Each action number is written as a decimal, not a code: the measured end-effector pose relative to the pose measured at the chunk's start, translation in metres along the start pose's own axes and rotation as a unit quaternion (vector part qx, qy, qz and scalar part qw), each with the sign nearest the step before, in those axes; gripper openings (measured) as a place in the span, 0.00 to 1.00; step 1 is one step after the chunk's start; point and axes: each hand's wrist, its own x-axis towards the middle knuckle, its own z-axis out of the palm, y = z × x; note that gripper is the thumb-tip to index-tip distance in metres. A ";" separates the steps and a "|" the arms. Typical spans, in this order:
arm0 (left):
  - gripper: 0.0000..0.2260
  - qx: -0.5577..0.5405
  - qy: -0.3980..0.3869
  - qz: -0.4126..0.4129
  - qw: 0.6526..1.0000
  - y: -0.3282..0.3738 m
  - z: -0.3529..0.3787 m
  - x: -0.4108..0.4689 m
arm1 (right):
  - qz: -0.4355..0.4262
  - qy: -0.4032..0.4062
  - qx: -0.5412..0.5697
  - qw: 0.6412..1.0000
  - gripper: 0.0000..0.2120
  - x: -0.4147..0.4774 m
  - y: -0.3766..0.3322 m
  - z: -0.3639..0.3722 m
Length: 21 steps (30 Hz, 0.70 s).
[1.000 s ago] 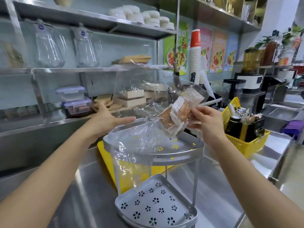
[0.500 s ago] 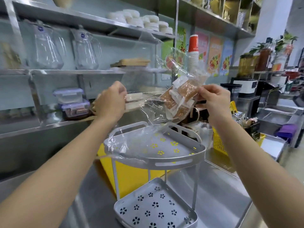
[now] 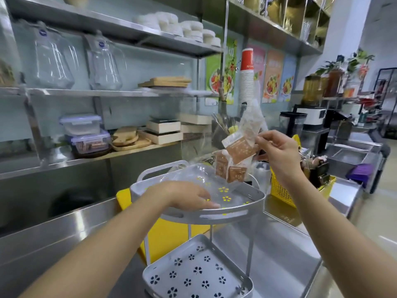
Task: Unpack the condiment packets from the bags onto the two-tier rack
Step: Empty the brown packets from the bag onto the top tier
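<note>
A grey two-tier rack (image 3: 214, 214) with flower-shaped holes stands on the steel counter. My right hand (image 3: 277, 151) pinches the upper end of a clear plastic bag (image 3: 250, 125) above the top tier. Brown condiment packets (image 3: 238, 150) hang at the bag's lower mouth, and two more (image 3: 227, 172) drop toward the tier. My left hand (image 3: 187, 196) lies flat on the top tier, pressing the bag's loose lower end (image 3: 193, 175). The bottom tier (image 3: 197, 274) holds nothing.
A yellow board (image 3: 171, 235) sits under and behind the rack. To the right stands a yellow basket (image 3: 283, 192) with bottles and tools. Behind are steel shelves (image 3: 86, 92) with glass jugs, containers and wooden boards, plus a tall cup stack (image 3: 247, 80).
My left hand dropped from the raised bag down onto the top tier. My right hand tipped the bag, and packets are sliding out toward the tier.
</note>
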 end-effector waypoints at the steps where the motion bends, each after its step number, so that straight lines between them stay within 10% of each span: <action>1: 0.26 0.001 0.000 0.001 1.000 -0.001 0.004 0.008 | -0.002 -0.009 0.009 1.000 0.10 -0.001 0.000 0.001; 5: 0.21 -0.045 -0.009 0.023 0.999 -0.007 -0.008 0.006 | -0.013 -0.039 0.009 0.999 0.08 0.000 -0.002 0.002; 7: 0.16 -0.196 0.117 0.048 0.973 -0.020 -0.027 -0.004 | -0.018 -0.037 0.005 0.999 0.07 0.001 -0.001 0.000; 10: 0.08 -0.392 0.433 0.000 0.812 -0.046 -0.049 -0.005 | -0.015 -0.028 0.005 0.999 0.08 0.002 -0.003 -0.006; 12: 0.15 -0.416 0.500 -0.055 0.757 -0.061 -0.056 0.000 | -0.011 -0.028 0.016 0.999 0.09 0.002 -0.006 -0.009; 16: 0.42 -0.527 0.340 -0.026 0.778 -0.070 -0.051 0.021 | 0.005 -0.069 0.092 0.993 0.03 0.002 -0.010 -0.011; 21: 0.34 -0.516 0.245 -0.021 0.821 -0.047 -0.047 0.042 | 0.072 -0.141 0.192 0.969 0.09 0.001 -0.009 -0.010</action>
